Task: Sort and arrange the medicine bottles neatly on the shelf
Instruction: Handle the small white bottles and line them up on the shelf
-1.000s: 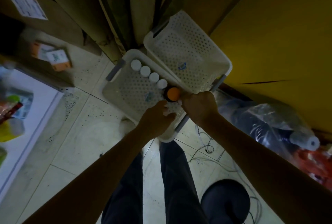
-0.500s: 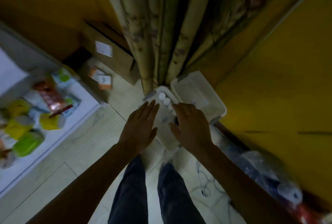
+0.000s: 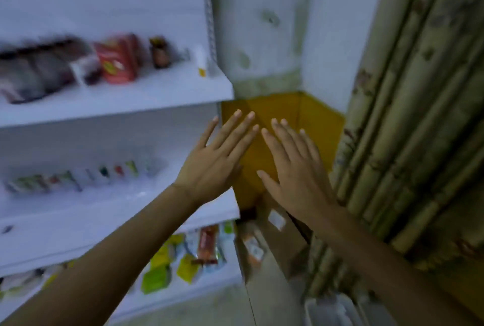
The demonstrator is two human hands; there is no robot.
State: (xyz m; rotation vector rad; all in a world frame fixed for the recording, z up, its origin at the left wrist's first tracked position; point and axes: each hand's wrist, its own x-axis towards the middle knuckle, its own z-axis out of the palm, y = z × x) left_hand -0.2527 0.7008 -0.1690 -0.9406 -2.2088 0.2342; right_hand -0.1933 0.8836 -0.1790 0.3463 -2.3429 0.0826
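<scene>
My left hand (image 3: 218, 158) and my right hand (image 3: 294, 168) are raised side by side in mid-air, fingers straight and spread, holding nothing. They hover in front of the right end of a white shelf unit (image 3: 146, 95). A small brown bottle (image 3: 160, 52) stands on the upper shelf beside red packets (image 3: 117, 60). A row of small blurred bottles or tubes (image 3: 78, 176) lies on the middle shelf. The white basket (image 3: 330, 310) shows only as a blurred edge at the bottom.
Patterned curtains (image 3: 419, 116) hang on the right. A yellow wall panel (image 3: 282, 116) fills the corner behind my hands. Cardboard boxes (image 3: 275, 223) sit on the floor in the corner. Green and yellow packets (image 3: 167, 263) fill the lowest shelf.
My view has swung up from the baskets on the floor to the shelf. Both hands let go of the orange-capped bottle and basket, opened, and rose to shelf height.
</scene>
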